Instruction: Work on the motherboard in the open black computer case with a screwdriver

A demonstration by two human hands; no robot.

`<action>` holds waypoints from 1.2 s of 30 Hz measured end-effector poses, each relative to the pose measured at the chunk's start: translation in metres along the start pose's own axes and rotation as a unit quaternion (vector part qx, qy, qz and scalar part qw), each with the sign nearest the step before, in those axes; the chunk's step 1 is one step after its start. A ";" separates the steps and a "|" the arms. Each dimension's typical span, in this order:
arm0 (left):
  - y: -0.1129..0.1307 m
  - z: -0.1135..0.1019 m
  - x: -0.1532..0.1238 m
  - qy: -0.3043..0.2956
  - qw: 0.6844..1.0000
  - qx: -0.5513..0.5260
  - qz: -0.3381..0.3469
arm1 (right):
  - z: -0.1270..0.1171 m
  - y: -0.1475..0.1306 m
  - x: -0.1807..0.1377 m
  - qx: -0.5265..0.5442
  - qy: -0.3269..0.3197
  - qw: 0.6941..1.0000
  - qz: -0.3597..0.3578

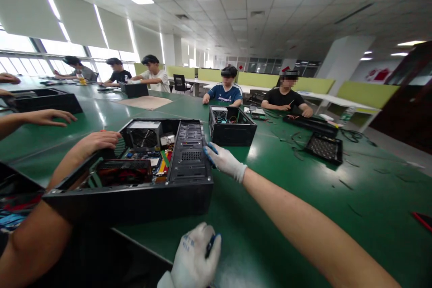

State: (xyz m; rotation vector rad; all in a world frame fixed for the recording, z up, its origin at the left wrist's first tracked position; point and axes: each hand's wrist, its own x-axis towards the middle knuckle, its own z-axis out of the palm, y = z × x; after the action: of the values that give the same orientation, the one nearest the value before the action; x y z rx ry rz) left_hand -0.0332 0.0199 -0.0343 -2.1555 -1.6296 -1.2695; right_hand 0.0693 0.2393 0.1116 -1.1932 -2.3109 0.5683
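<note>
My right hand, in a white glove with blue fingertips, lies with fingers stretched out against the right side of an open black computer case. The case lies on its side, its power supply, a graphics card and colored cables showing inside. Below it, my left hand, also gloved, hovers near the table edge, fingers curled toward the thumb. A dark patch shows between them; I cannot tell whether it is an object or the glove's coating. A co-worker's bare hand rests on the case's far left edge.
The green table bears a smaller black case behind mine, a black perforated tray and loose cables at right. Another open case stands at lower left. Another bare hand reaches in at left. Several people sit across the table.
</note>
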 end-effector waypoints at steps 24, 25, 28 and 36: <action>0.002 0.015 -0.002 -0.031 0.996 0.046 -0.070 | -0.073 0.130 0.127 -0.359 -0.014 0.925 0.123; 0.003 0.014 -0.002 -0.032 0.996 0.046 -0.072 | -0.075 0.127 0.121 -0.362 -0.014 0.925 0.117; 0.003 0.013 -0.003 -0.028 0.996 0.049 -0.070 | -0.076 0.116 0.095 -0.373 -0.008 0.923 0.095; 0.002 0.004 0.004 -0.052 0.997 0.025 -0.046 | -0.078 0.068 -0.022 -0.392 0.007 0.920 0.008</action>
State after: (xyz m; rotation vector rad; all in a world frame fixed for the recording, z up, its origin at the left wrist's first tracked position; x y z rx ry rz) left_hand -0.0290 0.0245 -0.0335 -2.1727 -1.8011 -1.1451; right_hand 0.1695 0.2684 0.1311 -1.5255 -2.5908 -0.4275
